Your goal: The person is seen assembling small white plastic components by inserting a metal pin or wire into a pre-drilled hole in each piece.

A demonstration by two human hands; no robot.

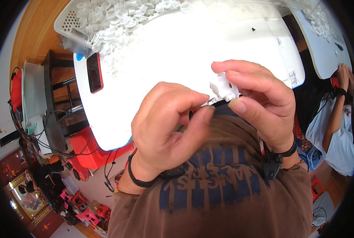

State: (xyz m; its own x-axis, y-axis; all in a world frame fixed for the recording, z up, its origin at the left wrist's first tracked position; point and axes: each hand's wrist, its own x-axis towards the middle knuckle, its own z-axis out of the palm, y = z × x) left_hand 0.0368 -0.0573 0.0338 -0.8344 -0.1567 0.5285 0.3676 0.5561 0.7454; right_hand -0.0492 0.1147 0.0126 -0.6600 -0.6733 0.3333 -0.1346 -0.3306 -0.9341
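My right hand point(264, 99) grips a small white plastic part point(223, 87), rounded and with a small slot in its side, between the thumb and fingers. My left hand point(171, 123) is closed in a pinch on a thin, shiny pointed piece point(211, 101), whose exact kind I cannot make out. This piece touches or nearly touches the lower edge of the white part. Both hands are above the table's near edge, just in front of my body.
Many translucent plastic pieces point(121, 20) fill a white perforated basket point(69, 22) and spill onto the white table point(157, 59). A phone point(94, 73) lies at the table's left edge. Red stools point(85, 146) stand below. At right, another person's hands point(343, 77) are at a second table point(321, 55).
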